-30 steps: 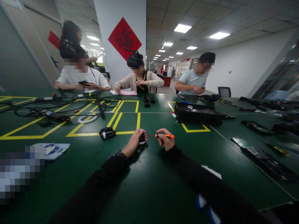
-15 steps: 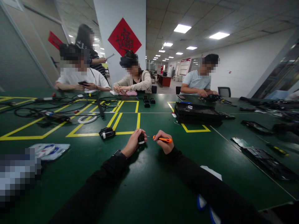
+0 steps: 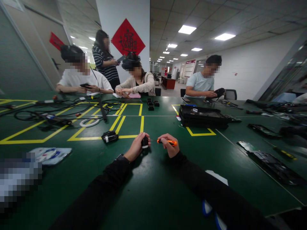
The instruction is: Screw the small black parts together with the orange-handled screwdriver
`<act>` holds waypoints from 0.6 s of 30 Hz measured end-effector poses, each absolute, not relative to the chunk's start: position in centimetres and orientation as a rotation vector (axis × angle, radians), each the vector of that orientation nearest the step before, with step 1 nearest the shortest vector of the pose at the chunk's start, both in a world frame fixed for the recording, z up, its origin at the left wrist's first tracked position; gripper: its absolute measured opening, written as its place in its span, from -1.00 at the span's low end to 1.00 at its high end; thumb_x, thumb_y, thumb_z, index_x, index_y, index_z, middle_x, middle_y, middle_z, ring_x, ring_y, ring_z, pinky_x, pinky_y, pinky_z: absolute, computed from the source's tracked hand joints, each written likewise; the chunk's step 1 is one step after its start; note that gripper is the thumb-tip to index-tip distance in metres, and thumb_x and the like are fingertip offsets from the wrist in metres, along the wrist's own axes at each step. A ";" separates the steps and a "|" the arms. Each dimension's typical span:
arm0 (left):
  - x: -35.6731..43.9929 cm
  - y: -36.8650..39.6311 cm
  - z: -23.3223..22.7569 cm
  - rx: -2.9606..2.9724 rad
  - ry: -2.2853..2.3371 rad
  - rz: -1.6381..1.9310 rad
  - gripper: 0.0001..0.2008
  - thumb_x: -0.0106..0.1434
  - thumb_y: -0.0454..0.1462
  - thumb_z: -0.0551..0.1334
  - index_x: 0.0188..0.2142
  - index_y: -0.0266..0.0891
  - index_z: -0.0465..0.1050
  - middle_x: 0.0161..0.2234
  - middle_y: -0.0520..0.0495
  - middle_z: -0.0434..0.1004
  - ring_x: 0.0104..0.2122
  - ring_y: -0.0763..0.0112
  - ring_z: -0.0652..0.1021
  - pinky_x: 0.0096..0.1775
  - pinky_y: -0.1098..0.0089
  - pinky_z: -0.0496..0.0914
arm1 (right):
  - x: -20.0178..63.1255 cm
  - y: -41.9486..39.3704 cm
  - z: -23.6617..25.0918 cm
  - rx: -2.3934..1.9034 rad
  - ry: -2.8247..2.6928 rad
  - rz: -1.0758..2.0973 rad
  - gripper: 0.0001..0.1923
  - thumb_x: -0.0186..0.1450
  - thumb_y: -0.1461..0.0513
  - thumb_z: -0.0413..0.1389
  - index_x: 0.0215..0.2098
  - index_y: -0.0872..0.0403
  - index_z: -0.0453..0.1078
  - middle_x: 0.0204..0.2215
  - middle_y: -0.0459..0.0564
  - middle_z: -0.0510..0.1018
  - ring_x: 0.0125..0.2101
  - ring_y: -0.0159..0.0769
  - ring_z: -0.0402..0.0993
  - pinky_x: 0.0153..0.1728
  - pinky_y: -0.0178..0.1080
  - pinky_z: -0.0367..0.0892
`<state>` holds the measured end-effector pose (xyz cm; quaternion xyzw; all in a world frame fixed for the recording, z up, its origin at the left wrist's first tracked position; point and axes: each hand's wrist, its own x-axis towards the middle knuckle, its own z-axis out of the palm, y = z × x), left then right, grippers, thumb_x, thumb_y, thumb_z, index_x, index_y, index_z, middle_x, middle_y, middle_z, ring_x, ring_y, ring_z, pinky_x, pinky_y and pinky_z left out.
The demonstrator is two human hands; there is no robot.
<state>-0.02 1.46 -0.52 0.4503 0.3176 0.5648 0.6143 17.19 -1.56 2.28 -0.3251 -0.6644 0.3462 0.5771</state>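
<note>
My left hand (image 3: 136,147) is closed around a small black device with a white band (image 3: 145,142), held just above the green table (image 3: 144,195). My right hand (image 3: 169,145) grips an orange and black screwdriver (image 3: 172,142) by its handle. The thin shaft points left, and its tip is at or close to the device's right side; whether it touches I cannot tell. To the left of my left hand lies another black device with a white band (image 3: 110,136).
Cables (image 3: 62,119) and a white ring (image 3: 89,122) lie at left. Several small black blocks (image 3: 151,108) stand further back. A black tray (image 3: 201,116) sits right of centre; dark panels (image 3: 275,166) and a yellow screwdriver (image 3: 285,154) lie at right. Co-workers sit across the table.
My hands have hardly moved. The standing person behind has shifted right. The person at the far right has raised a black object from the table.
</note>
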 end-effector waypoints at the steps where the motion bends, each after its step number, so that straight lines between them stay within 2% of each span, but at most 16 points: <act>1: 0.0 1.4 -0.5 1.038 0.727 1.302 -0.74 0.14 -0.11 0.09 -0.35 -0.28 0.28 -0.48 0.00 0.37 -0.54 0.49 0.45 -0.48 0.45 0.36 | 17.2 -1.6 2.2 -0.772 -1.545 0.808 -0.84 0.17 0.21 -0.01 -0.40 0.13 0.35 -0.63 -0.13 0.35 -0.67 -0.50 0.17 -0.63 -0.38 0.09; 8: 0.1 1.3 -0.4 1.029 0.709 1.297 -0.75 0.14 -0.11 0.09 -0.36 -0.28 0.29 -0.49 0.00 0.37 -0.54 0.49 0.45 -0.48 0.45 0.36 | 17.1 -1.9 2.2 -0.736 -1.547 0.717 -0.88 0.08 0.27 0.07 -0.38 0.11 0.29 -0.60 -0.16 0.30 -0.62 -0.48 0.20 -0.59 -0.39 0.12; 12: -0.1 1.4 -0.4 0.991 0.708 1.306 -0.75 0.13 -0.11 0.10 -0.36 -0.27 0.29 -0.50 0.01 0.37 -0.56 0.50 0.44 -0.48 0.46 0.35 | 17.2 -1.7 2.6 -0.720 -1.520 0.657 -0.85 -0.01 0.34 0.12 -0.42 0.10 0.32 -0.51 -0.11 0.34 -0.52 -0.43 0.28 -0.48 -0.34 0.20; 15: -0.2 1.6 -0.6 0.971 0.703 1.315 -0.76 0.13 -0.12 0.10 -0.36 -0.28 0.29 -0.51 0.00 0.37 -0.56 0.50 0.44 -0.49 0.46 0.35 | 17.2 -0.7 2.1 -0.646 -1.459 0.725 -0.88 -0.05 0.38 0.13 -0.50 0.11 0.36 -0.47 -0.07 0.38 -0.42 -0.35 0.33 -0.34 -0.27 0.25; 18: -0.3 1.6 -0.7 0.964 0.698 1.318 -0.76 0.14 -0.12 0.10 -0.36 -0.28 0.28 -0.52 0.00 0.37 -0.56 0.50 0.44 -0.49 0.46 0.35 | 17.0 0.6 1.0 -0.539 -1.321 0.903 -0.87 -0.11 0.41 0.15 -0.60 0.09 0.37 -0.50 -0.08 0.40 -0.40 -0.33 0.35 -0.28 -0.21 0.26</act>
